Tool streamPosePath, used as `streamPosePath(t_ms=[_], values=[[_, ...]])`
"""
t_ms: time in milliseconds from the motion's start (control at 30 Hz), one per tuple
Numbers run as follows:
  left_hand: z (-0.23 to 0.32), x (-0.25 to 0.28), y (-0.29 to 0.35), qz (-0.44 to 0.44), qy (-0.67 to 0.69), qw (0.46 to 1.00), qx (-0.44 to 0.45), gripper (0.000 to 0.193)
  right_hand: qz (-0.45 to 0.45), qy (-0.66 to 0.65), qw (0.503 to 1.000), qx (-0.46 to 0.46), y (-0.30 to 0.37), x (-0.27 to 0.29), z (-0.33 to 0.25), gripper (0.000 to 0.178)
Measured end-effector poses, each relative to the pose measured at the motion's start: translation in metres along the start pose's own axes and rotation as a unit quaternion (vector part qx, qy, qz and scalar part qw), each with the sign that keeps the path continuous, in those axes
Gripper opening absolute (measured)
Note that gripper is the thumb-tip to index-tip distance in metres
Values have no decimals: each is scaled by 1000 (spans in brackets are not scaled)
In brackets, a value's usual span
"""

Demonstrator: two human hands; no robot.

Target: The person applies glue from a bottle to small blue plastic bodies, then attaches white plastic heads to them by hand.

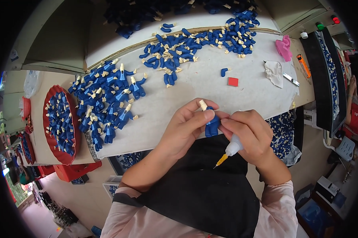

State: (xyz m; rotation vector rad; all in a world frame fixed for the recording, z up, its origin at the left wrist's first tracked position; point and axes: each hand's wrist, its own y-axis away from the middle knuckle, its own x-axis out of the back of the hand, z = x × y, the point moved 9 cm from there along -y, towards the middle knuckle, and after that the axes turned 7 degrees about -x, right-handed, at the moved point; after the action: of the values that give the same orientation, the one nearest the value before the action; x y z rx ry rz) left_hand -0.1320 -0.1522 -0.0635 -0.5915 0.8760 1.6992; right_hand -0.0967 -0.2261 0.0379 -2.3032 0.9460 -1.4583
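Observation:
Pinched in my left hand is a small blue toy figure body with a cream neck peg, held upright above the table's front edge. My right hand is closed round a white glue bottle, whose yellow needle tip points down and left. The thumb and forefinger of that hand meet at the figure's right side; whether a small part sits between them is hidden. Further back lie one loose blue arm and a red square.
Figures with arms are heaped at the left, beside a red scalloped tray of more pieces. Loose blue arms are piled at the back. Crumpled white tissue, a metal-bladed cutter, an orange tube and pink cloth lie right.

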Motion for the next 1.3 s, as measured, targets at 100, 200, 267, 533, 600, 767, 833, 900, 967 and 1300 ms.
streamPosePath(t_ms=[100,200,267,533,600,767,833,900,967,1300], values=[[-1,0,2,17,-7,1000,10,21,18,16,999,38,3,2,-8,21],[-8,0,3,32,23,999,18,21,31,29,995,89,4,0,-22,19],[-11,0,4,36,35,998,24,22,33,42,993,103,4,-2,-23,18],[-18,3,8,50,-40,998,-7,22,14,22,991,133,14,-5,-27,10],[-18,2,8,45,-46,998,-2,24,10,3,992,127,17,-4,-24,11],[-15,-5,9,63,53,997,4,33,22,-120,991,-53,23,-1,10,26],[-8,-1,9,44,12,996,-71,37,99,-278,923,-249,37,-6,44,30],[-2,2,8,34,-26,992,-115,36,79,-296,918,-252,35,-11,41,27],[7,2,9,23,-66,985,-156,34,73,-293,900,-314,39,-16,43,25],[47,29,14,-1,-164,945,-283,12,31,-559,674,-482,52,-47,62,26]])
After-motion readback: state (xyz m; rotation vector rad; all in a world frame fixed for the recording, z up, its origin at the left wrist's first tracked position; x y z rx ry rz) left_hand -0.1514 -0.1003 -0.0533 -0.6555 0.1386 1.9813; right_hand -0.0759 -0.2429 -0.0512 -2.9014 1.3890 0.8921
